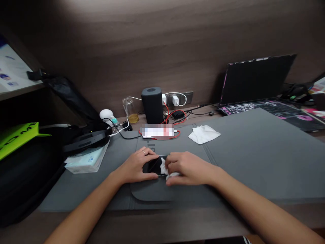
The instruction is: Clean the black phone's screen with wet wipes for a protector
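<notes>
A black smartphone lies flat on the grey desk mat, screen up. My left hand grips its left end, with the thumb along the near edge and the fingers along the far edge; a ring shows on one finger. My right hand has its fingers curled round a crumpled white tissue, which touches the phone's screen. The right end of the phone is hidden under that hand. Farther back on the mat lies a second, crumpled white tissue.
A charging device with a blurred screen lies beyond the phone. Behind it stand a black speaker and a glass jar. A tissue pack and black bag are left; an open laptop is back right.
</notes>
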Tool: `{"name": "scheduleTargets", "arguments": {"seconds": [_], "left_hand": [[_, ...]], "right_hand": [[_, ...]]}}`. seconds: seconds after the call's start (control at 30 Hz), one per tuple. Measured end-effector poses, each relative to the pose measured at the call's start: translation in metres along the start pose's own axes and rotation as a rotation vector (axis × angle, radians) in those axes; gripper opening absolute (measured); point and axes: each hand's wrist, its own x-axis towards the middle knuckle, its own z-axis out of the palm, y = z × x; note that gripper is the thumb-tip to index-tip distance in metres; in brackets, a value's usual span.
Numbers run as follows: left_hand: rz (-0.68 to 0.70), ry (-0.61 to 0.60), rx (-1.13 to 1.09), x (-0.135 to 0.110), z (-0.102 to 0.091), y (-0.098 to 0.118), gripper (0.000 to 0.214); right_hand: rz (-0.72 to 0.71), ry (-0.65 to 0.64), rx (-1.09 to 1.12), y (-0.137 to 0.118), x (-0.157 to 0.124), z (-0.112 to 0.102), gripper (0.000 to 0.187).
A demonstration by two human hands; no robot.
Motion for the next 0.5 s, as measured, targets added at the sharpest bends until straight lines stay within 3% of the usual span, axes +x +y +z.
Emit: {"name": "scheduleTargets", "arguments": {"seconds": [0.07, 0.23, 0.5], "left_hand": [[0.001, 0.006, -0.002, 0.0, 0.0, -0.001, 0.058], [0.016, 0.006, 0.019, 0.0, -0.001, 0.0, 0.055], [0.051, -0.001, 0.078, -0.001, -0.004, 0.001, 0.05]], "right_hand": [[-0.03, -0.019, 0.038, 0.001, 0.0, 0.0, 0.035], [0.051, 0.015, 0.068, 0.011, -0.003, -0.006, 0.029], [0.009, 0.048, 0.157, 0.009, -0.002, -0.001, 0.026]]}}
